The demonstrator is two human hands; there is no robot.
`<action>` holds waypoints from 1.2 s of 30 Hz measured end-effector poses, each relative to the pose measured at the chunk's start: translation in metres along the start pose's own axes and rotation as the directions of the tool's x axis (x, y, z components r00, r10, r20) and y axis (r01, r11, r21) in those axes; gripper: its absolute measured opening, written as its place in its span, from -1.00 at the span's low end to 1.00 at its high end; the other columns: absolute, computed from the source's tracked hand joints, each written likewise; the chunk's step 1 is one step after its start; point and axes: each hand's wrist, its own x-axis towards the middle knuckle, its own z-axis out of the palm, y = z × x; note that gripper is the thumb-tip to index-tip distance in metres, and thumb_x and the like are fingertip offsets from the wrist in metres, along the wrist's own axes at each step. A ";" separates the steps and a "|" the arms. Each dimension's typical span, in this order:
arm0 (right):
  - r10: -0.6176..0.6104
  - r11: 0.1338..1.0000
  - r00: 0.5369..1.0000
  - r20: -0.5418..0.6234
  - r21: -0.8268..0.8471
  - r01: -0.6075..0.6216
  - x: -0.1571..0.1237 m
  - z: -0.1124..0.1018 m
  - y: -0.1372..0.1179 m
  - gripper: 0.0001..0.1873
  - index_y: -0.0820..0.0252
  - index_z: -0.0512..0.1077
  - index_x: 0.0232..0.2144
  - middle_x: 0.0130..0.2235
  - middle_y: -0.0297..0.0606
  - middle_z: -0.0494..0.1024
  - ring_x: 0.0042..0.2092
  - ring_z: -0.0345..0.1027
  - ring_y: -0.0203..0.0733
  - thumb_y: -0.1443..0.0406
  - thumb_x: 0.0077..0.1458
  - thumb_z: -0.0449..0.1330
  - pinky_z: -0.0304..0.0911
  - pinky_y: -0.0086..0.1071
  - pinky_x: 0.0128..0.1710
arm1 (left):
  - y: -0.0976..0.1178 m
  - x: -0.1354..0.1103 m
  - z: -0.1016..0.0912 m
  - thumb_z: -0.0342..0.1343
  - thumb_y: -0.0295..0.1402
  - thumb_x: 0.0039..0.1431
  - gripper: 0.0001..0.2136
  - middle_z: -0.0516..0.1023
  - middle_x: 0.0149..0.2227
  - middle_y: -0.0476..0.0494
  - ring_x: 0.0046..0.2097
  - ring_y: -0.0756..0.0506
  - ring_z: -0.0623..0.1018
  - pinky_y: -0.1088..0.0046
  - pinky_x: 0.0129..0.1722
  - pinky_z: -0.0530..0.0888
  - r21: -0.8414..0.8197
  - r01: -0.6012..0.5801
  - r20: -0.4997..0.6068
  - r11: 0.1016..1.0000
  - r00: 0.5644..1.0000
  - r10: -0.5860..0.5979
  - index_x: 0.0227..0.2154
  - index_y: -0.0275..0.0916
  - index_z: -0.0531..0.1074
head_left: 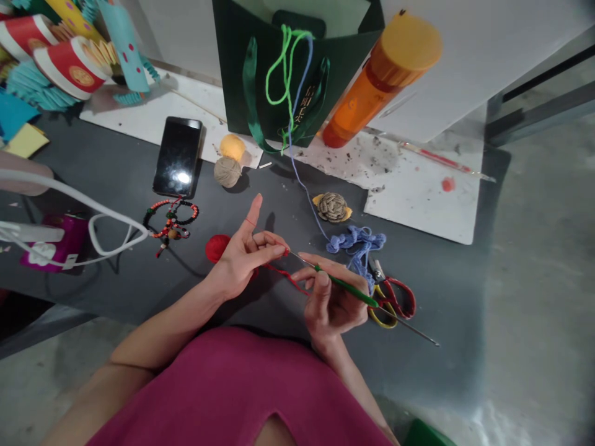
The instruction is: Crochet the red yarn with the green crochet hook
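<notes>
My left hand (244,257) pinches a small bit of red yarn (286,251) between thumb and finger, with its index finger raised and a strand of the yarn around that finger. In my right hand (337,300) is a crochet hook (348,287) with a green handle, gripped like a pen. Its front tip meets the red yarn at my left fingertips, and its rear metal end points to the lower right. A red yarn ball (217,248) lies beside my left wrist. One red strand runs from the left hand toward the right fingers.
Scissors (402,297) and blue crochet work (357,241) lie by my right hand. Farther back are a crocheted rose (332,207), two small yarn balls (229,171), a phone (178,156), a bead bracelet (171,220), a green paper bag (237,80) and an orange tube (372,87). White cables (93,204) cross the left.
</notes>
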 end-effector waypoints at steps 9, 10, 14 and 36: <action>-0.024 1.000 0.998 0.062 0.010 0.024 -0.001 -0.003 0.002 -0.83 0.13 0.46 -0.09 -0.16 -0.23 0.75 -0.38 0.68 -0.21 0.43 0.30 0.21 0.62 -0.28 -0.31 | 0.001 0.000 0.001 0.41 -0.50 0.04 0.11 0.66 -0.41 0.10 -0.35 0.07 0.55 0.58 -0.24 0.44 -0.007 0.018 0.002 1.000 1.000 -0.018 0.51 -0.07 -0.20; -0.025 1.000 0.998 0.051 0.019 0.024 -0.001 -0.003 0.002 -0.83 0.13 0.46 -0.09 -0.15 -0.23 0.75 -0.39 0.67 -0.22 0.43 0.30 0.21 0.61 -0.28 -0.31 | 0.001 0.000 0.001 0.41 -0.50 0.04 0.11 0.66 -0.41 0.10 -0.36 0.08 0.55 0.59 -0.25 0.43 -0.010 0.022 0.004 1.000 1.000 -0.022 0.51 -0.08 -0.20; -0.043 0.999 0.999 0.026 0.031 0.042 0.001 -0.001 0.001 -0.85 0.15 0.45 -0.09 -0.27 -0.29 0.73 -0.34 0.71 -0.14 0.42 0.32 0.21 0.61 -0.27 -0.32 | 0.001 0.000 0.001 0.43 -0.49 0.03 0.11 0.67 -0.40 0.10 -0.33 0.08 0.57 0.60 -0.25 0.43 -0.024 0.026 0.018 0.999 1.000 -0.025 0.51 -0.05 -0.17; -0.065 0.998 0.997 -0.037 0.015 0.065 0.004 0.002 0.000 -0.91 0.12 0.45 -0.11 -0.46 -0.45 0.62 -0.48 0.61 -0.23 0.35 0.35 0.18 0.61 -0.26 -0.34 | 0.000 0.000 -0.001 0.42 -0.52 0.02 0.08 0.64 -0.41 0.12 -0.36 0.09 0.53 0.59 -0.31 0.39 -0.013 0.015 0.043 1.000 0.999 -0.014 0.50 -0.01 -0.11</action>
